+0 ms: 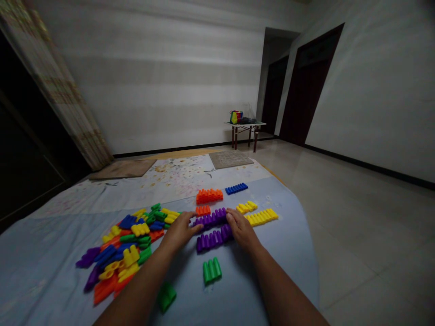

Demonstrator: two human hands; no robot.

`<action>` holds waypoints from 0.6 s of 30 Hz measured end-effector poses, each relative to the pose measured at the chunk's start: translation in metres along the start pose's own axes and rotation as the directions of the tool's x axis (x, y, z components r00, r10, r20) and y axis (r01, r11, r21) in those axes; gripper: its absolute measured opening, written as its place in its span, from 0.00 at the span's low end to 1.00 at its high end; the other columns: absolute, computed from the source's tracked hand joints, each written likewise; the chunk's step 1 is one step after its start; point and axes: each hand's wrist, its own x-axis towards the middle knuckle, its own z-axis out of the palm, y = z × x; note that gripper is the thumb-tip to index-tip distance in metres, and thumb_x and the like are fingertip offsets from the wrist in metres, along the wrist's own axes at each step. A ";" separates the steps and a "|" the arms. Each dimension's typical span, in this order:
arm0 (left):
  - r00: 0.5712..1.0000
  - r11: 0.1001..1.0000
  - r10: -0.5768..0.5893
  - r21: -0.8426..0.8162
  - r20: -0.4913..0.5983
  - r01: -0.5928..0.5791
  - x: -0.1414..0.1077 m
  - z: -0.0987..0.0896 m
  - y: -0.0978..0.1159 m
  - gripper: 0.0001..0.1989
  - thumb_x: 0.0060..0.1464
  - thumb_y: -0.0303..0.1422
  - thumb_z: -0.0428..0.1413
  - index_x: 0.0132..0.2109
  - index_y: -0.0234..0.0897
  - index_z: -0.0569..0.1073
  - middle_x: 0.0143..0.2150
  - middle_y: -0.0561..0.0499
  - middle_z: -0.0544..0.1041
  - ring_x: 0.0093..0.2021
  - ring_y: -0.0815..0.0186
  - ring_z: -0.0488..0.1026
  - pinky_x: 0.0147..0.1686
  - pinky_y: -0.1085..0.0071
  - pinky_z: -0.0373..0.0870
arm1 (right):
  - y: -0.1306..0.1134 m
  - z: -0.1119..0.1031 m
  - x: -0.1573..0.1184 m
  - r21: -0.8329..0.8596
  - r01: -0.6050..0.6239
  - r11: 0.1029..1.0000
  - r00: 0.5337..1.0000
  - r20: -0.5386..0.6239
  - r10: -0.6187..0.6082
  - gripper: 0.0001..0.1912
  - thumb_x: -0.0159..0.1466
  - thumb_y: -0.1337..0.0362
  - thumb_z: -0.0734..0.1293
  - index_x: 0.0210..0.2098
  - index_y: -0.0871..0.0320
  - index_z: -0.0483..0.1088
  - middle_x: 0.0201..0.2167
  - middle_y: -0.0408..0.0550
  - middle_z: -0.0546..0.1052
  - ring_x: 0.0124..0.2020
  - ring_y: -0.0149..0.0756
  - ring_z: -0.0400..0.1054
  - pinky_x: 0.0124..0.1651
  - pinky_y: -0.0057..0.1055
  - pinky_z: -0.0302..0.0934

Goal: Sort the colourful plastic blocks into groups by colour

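My left hand point(181, 230) is closed on the left end of an upper purple row point(211, 219) of joined tube blocks. At its right end, my right hand point(239, 226) grips the same row. Just below lies a second purple row point(211, 240), its right end partly behind my right hand. Orange blocks point(209, 196) sit behind the purple rows, with a blue row point(237, 188) to their right. A long yellow row point(262, 218) is right of my right hand, near a shorter yellow piece point(247, 207). Nearer me is a green piece point(212, 270).
A mixed pile of blocks point(131, 246) spreads left of my left hand. Another green piece point(166, 296) lies beside my left forearm. The cloth-covered table point(288, 271) has a rounded right edge. Two mats point(231, 159) lie at its far side; a small table point(245, 124) stands beyond.
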 end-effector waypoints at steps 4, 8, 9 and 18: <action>0.998 0.997 0.053 0.052 0.027 -0.054 0.000 0.006 -0.001 0.24 0.46 0.39 0.56 0.51 0.36 0.71 0.49 0.43 0.72 0.49 0.58 0.69 0.49 0.64 0.64 | -0.005 -0.001 0.000 0.012 0.019 1.000 0.999 0.041 -0.019 0.18 0.66 0.57 0.56 0.45 0.57 0.72 0.44 0.52 0.75 0.48 0.39 0.68 0.54 0.40 0.61; 0.995 0.995 0.087 0.051 0.045 -0.089 0.001 0.012 -0.004 0.20 0.48 0.37 0.55 0.49 0.38 0.72 0.48 0.44 0.73 0.47 0.60 0.70 0.49 0.66 0.63 | -0.008 -0.002 0.001 0.028 0.033 0.999 0.996 0.077 -0.035 0.17 0.66 0.58 0.55 0.44 0.57 0.72 0.44 0.52 0.75 0.47 0.38 0.68 0.54 0.39 0.60; 0.995 0.995 0.091 0.047 0.043 -0.093 0.000 0.014 -0.004 0.20 0.48 0.37 0.55 0.49 0.38 0.73 0.48 0.45 0.73 0.47 0.60 0.70 0.49 0.67 0.63 | -0.009 -0.002 0.001 0.031 0.032 0.999 0.996 0.088 -0.035 0.17 0.66 0.58 0.55 0.44 0.58 0.72 0.44 0.52 0.75 0.47 0.38 0.67 0.54 0.38 0.60; 0.989 0.987 0.126 0.106 -0.071 -0.119 0.000 0.014 0.008 0.17 0.51 0.38 0.51 0.48 0.38 0.73 0.47 0.45 0.74 0.50 0.60 0.69 0.51 0.64 0.62 | -0.005 -0.002 0.002 -0.007 0.022 1.000 1.000 0.007 -0.022 0.18 0.66 0.57 0.55 0.44 0.59 0.71 0.43 0.53 0.74 0.47 0.39 0.67 0.53 0.38 0.60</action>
